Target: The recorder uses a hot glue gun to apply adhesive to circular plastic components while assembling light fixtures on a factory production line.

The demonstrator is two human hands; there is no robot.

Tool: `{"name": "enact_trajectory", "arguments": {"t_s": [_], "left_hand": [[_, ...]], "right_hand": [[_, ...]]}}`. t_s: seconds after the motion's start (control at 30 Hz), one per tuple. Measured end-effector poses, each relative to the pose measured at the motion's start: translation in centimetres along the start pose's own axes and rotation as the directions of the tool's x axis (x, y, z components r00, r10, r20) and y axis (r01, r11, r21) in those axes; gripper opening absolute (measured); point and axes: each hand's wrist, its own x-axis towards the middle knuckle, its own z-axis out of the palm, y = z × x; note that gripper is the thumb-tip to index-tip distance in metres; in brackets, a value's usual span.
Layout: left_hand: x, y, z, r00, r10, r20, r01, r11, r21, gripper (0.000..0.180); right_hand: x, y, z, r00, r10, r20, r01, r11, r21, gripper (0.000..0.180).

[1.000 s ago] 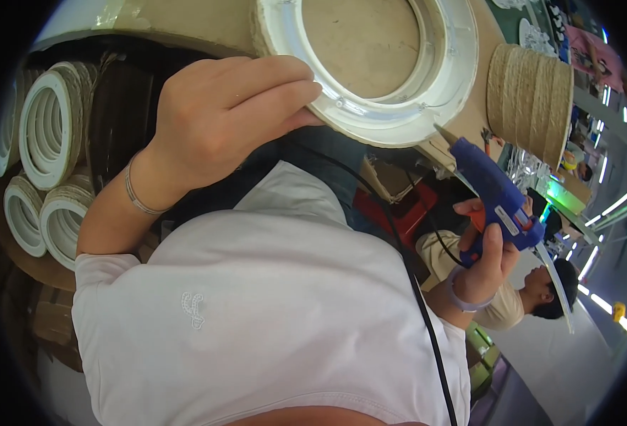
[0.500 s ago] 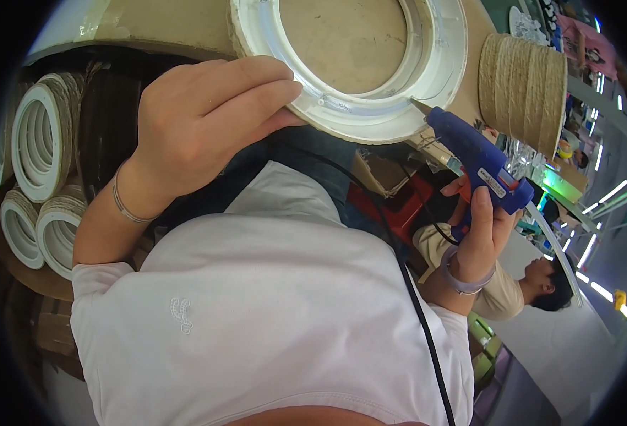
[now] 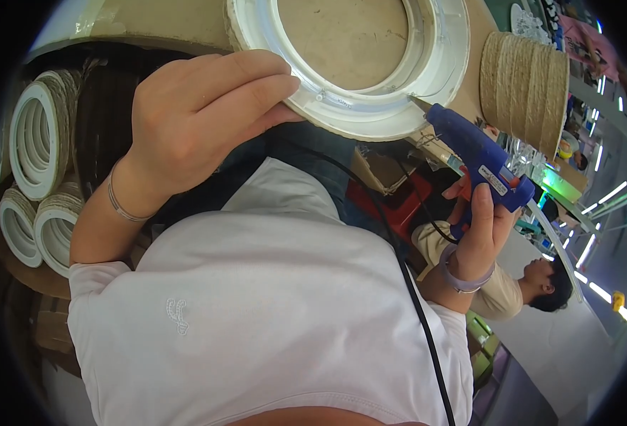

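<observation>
A white ring-shaped frame (image 3: 370, 126) with a rope-wrapped outer edge lies on the brown table at the top. The fingers of my left hand (image 3: 193, 117) pinch its near left rim, thumb hidden below. Gripped in my right hand (image 3: 480, 227) is a blue hot glue gun (image 3: 470, 142) with an orange trigger. Its nozzle tip meets the ring's inner channel at the near right side. A clear glue stick (image 3: 556, 245) sticks out of the gun's back end. Clear, shiny strands show along the channel.
Right of the ring stands a stack of rope-wrapped rings (image 3: 525, 92). More white rings (image 3: 35, 142) are piled at the left. A black cable (image 3: 416, 298) runs across my shirt. Beyond my right arm are a red stool (image 3: 406, 206) and a seated person (image 3: 502, 295).
Both hands, the ring and the glue gun keep nearly the same places. My left hand sits slightly higher and farther left in the picture.
</observation>
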Motion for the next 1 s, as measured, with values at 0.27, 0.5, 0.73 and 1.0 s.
{"name": "enact_trajectory", "arguments": {"t_s": [0.27, 0.5, 0.73, 1.0], "left_hand": [[0.01, -0.04, 0.02, 1.0, 0.013, 0.005, -0.013, 1.0, 0.009, 0.03], [-0.21, 0.02, 0.12, 1.0, 0.025, -0.008, -0.025, 1.0, 0.009, 0.03], [-0.05, 0.1, 0.19, 1.0, 0.02, -0.011, -0.02, 1.0, 0.012, 0.03], [0.13, 0.11, -0.01, 1.0, 0.013, 0.001, -0.013, 1.0, 0.016, 0.03]], "right_hand": [[-0.32, 0.12, 0.1, 0.998, 0.028, -0.051, -0.027, 0.999, 0.039, 0.03], [-0.6, -0.33, 0.16, 0.996, 0.04, -0.077, -0.04, 0.999, -0.007, 0.03], [-0.96, 0.23, -0.34, 0.993, 0.063, -0.104, -0.064, 0.998, -0.011, 0.029], [-0.62, -0.33, -0.38, 0.996, 0.041, -0.085, -0.044, 0.998, -0.035, 0.027]]}}
